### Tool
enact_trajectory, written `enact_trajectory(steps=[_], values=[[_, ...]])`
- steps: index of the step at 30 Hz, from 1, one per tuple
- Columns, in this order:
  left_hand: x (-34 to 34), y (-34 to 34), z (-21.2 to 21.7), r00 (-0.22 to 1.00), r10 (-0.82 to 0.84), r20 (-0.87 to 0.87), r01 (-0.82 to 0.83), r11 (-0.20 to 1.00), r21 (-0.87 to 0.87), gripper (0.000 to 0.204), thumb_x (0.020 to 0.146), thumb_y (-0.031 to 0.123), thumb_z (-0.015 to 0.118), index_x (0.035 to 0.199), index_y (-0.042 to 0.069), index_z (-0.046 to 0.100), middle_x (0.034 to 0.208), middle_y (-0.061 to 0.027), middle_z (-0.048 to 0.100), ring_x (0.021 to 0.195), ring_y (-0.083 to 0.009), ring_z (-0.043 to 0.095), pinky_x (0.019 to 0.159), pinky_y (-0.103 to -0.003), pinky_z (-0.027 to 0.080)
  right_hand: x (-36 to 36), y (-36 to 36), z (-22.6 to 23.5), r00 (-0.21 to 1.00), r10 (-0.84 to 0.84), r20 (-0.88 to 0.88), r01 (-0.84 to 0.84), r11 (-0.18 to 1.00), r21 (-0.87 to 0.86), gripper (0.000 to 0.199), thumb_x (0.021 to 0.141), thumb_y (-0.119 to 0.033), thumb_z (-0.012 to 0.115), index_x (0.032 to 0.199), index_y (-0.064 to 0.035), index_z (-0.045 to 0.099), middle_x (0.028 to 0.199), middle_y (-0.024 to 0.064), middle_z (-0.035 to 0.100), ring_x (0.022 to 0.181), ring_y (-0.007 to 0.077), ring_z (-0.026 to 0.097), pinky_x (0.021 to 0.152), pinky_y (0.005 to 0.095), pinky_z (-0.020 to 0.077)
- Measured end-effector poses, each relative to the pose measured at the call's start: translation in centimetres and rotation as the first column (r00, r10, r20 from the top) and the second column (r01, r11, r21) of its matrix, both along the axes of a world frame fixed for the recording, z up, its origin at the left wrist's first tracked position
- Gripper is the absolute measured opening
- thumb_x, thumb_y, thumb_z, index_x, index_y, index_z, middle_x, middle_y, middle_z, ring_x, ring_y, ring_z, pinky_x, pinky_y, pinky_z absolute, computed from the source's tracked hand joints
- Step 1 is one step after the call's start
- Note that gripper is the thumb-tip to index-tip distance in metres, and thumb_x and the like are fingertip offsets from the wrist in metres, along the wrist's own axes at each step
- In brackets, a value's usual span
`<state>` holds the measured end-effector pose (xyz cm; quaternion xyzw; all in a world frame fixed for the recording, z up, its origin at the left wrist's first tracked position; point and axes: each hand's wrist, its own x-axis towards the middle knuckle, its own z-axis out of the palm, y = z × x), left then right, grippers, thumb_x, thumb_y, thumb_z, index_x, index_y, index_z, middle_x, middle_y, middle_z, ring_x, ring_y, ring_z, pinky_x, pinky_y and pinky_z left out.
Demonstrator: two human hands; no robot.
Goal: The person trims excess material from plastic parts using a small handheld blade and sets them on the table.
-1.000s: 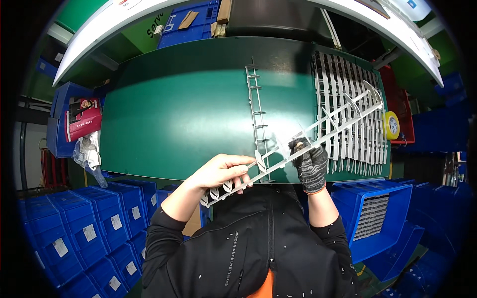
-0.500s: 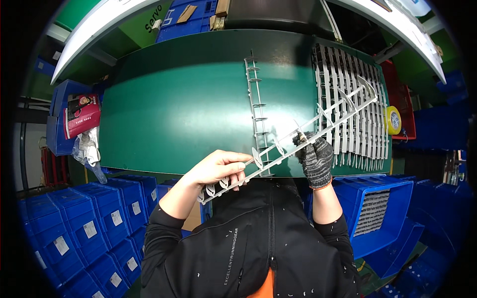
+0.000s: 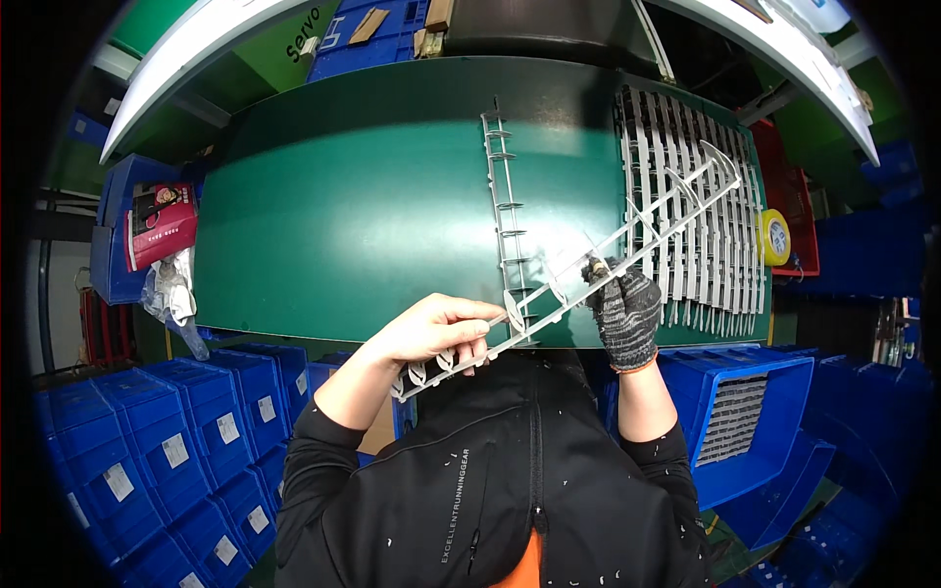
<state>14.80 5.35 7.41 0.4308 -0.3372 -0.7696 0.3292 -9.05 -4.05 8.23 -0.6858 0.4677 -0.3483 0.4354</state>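
Note:
A long, pale grey ladder-like strip (image 3: 676,227) with curved crosspieces slants over the front of the table, its right end higher in view. My bare left hand (image 3: 438,336) grips its lower left part, thumb and fingers closed round it. Wearing a dark grey knitted glove, my right hand (image 3: 627,312) is closed on the strip near its middle. A small brownish thing shows at the gloved fingertips, too small to name. Behind my hands a second ladder-like strip (image 3: 507,206) lies lengthwise on the green table (image 3: 333,225), partly covered by the held one.
Many similar strips lie in rows (image 3: 686,127) on the table's right side, beside a yellow tape roll (image 3: 776,238). A blue crate (image 3: 784,392) with stacked grey parts stands below right. Blue crates (image 3: 186,412) are stacked at left, near a red package (image 3: 162,225).
The held strip has tilted and shifted slightly, its right end a little lower-left than before. Both hands keep their hold and have barely moved.

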Motion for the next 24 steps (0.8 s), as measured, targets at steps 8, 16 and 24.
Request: enact_trajectory(steps=[8, 16, 24], values=[[0.0, -0.3, 0.2, 0.999, 0.044, -0.004, -0.044, 0.999, -0.009, 0.028, 0.089, 0.009, 0.048, 0.114, -0.003, 0.052, 0.072, -0.0129, 0.062, 0.059, -0.0152, 0.061, 0.052, -0.025, 0.05, 1.0, 0.7, -0.9, 0.99, 0.138, -0.024, -0.14, 0.981, -0.132, 0.019, 0.084, -0.018, 0.054, 0.086, -0.0013, 0.063, 0.056, 0.0056, 0.057, 0.049, 0.0118, 0.053, 0.048, 0.026, 0.0416], [0.1, -0.2, -1.2, 0.99, 0.113, 0.08, -0.108, 0.992, -0.069, 0.015, 0.088, 0.015, 0.051, 0.09, 0.001, 0.056, 0.086, -0.0116, 0.063, 0.08, -0.0137, 0.061, 0.066, -0.023, 0.048, 0.5, 1.1, -2.5, 0.882, -0.366, 0.298, 0.141, 0.807, 0.573, 0.028, 0.087, -0.033, 0.051, 0.078, -0.006, 0.057, 0.052, -0.0003, 0.048, 0.037, 0.0063, 0.038, 0.035, 0.0192, 0.0299], [-1.1, -0.7, -1.2, 0.953, 0.176, 0.247, -0.089, 0.941, -0.328, 0.009, 0.082, 0.01, 0.058, 0.087, 0.004, 0.054, 0.118, -0.0106, 0.046, 0.094, -0.0146, 0.051, 0.077, -0.026, 0.045, 1.5, 1.2, 0.2, 0.975, 0.212, -0.063, -0.21, 0.977, 0.038, 0.015, 0.083, -0.013, 0.053, 0.084, -0.0013, 0.061, 0.07, 0.0125, 0.059, 0.063, 0.026, 0.057, 0.06, 0.0335, 0.0452]])
